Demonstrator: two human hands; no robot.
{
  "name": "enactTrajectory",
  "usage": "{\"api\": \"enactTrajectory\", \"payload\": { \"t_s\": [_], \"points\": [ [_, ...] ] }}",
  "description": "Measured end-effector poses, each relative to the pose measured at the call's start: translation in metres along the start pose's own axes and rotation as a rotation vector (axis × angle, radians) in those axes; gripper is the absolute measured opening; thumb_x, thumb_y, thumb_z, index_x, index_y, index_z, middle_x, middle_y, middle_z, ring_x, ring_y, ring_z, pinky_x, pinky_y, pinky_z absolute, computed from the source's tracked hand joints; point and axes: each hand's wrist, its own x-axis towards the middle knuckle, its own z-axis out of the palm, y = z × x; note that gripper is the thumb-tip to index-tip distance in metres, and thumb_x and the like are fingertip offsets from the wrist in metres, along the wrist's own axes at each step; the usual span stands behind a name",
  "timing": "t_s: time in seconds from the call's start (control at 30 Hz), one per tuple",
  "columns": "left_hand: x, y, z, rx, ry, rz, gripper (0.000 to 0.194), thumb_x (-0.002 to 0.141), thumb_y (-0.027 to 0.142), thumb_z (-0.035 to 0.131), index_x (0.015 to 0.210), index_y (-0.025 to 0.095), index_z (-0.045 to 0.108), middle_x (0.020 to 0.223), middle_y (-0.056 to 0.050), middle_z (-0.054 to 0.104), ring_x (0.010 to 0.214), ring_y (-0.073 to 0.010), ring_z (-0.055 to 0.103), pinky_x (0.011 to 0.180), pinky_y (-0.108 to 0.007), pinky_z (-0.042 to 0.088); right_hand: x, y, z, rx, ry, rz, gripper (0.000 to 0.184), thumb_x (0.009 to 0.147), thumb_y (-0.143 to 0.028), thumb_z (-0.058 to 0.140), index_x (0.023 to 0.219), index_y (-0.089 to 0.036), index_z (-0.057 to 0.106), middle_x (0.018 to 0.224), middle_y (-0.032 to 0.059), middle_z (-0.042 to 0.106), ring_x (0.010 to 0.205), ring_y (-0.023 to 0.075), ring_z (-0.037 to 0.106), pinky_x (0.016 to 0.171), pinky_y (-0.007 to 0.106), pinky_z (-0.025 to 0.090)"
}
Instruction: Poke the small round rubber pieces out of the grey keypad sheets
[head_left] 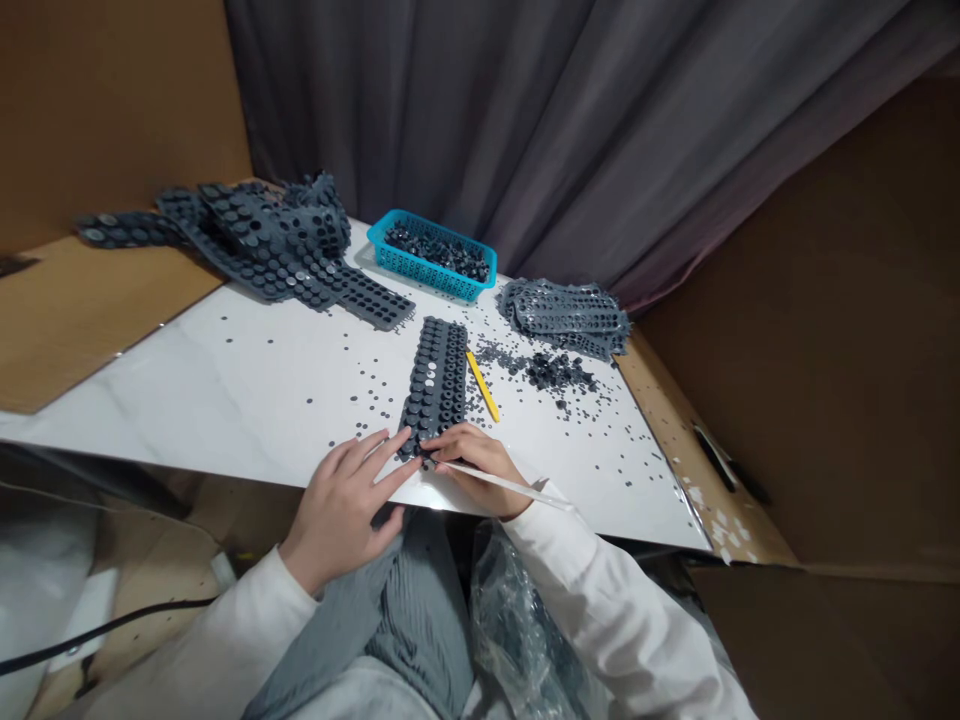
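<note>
A dark grey rubber strip (433, 375) with rows of round raised studs lies on the white table in front of me. My left hand (349, 500) rests at its near left corner, fingers spread, fingertips touching the strip. My right hand (480, 465) is closed round a thin white stick (517, 487), whose back end points toward my right sleeve. The stick's front end is among the near studs, partly hidden by my fingers. Just right of the strip lies a yellow stick-like tool (482, 387), which neither hand touches.
A blue basket (431, 278) of small black pieces stands at the back. Studded sheets are heaped at the left (277, 240), and a stack of strips (566, 315) lies right. Loose black pieces (559, 372) and tiny dark discs litter the table (300, 360). Cardboard flanks both sides.
</note>
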Motion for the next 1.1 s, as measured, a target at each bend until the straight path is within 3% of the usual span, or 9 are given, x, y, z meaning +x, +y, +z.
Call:
{"api": "enactTrajectory", "payload": {
  "t_s": [0.17, 0.37, 0.5, 0.77, 1.1],
  "points": [
    [0.0, 0.001, -0.001, -0.008, -0.008, -0.008, 0.046, 0.078, 0.026, 0.057, 0.123, 0.029, 0.06, 0.141, -0.004, 0.049, 0.123, -0.029, 0.048, 0.097, -0.044, 0.037, -0.001, 0.004, 0.0, -0.033, -0.018, -0.05, 0.013, 0.093, -0.025, 0.05, 0.088, -0.017, 0.059, 0.101, 0.0133, 0.071, 0.092, 0.0174, 0.062, 0.081, 0.033, 0.053],
    [0.001, 0.003, -0.001, -0.019, -0.034, -0.041, 0.042, 0.077, 0.028, 0.058, 0.119, 0.029, 0.063, 0.143, -0.004, 0.047, 0.126, -0.0304, 0.045, 0.1, -0.047, 0.035, -0.003, 0.008, 0.001, -0.27, -0.11, -0.099, 0.011, 0.093, -0.018, 0.048, 0.096, -0.018, 0.059, 0.109, 0.0126, 0.068, 0.096, 0.0182, 0.06, 0.082, 0.034, 0.053],
    [0.003, 0.004, -0.003, -0.027, -0.033, -0.05, 0.041, 0.076, 0.027, 0.058, 0.116, 0.028, 0.065, 0.142, -0.004, 0.047, 0.126, -0.0305, 0.045, 0.1, -0.047, 0.034, -0.004, 0.01, 0.004, -0.341, -0.071, -0.092, 0.014, 0.094, -0.018, 0.047, 0.099, -0.019, 0.061, 0.11, 0.012, 0.067, 0.096, 0.0182, 0.061, 0.081, 0.033, 0.054],
    [0.001, 0.004, -0.003, -0.011, -0.01, -0.029, 0.043, 0.077, 0.026, 0.057, 0.12, 0.029, 0.062, 0.141, -0.004, 0.048, 0.124, -0.0303, 0.047, 0.098, -0.046, 0.038, 0.005, 0.0, -0.005, -0.083, 0.147, 0.091, 0.011, 0.093, -0.025, 0.051, 0.09, -0.019, 0.059, 0.105, 0.0118, 0.07, 0.095, 0.0184, 0.065, 0.082, 0.035, 0.053],
    [0.0, 0.002, -0.001, -0.01, 0.009, -0.002, 0.045, 0.079, 0.027, 0.055, 0.123, 0.029, 0.059, 0.14, -0.002, 0.05, 0.122, -0.0297, 0.049, 0.096, -0.045, 0.037, 0.006, 0.003, -0.004, 0.02, 0.029, 0.119, 0.015, 0.091, -0.032, 0.056, 0.091, -0.019, 0.063, 0.105, 0.012, 0.07, 0.1, 0.0207, 0.061, 0.087, 0.039, 0.051]
  ]
}}
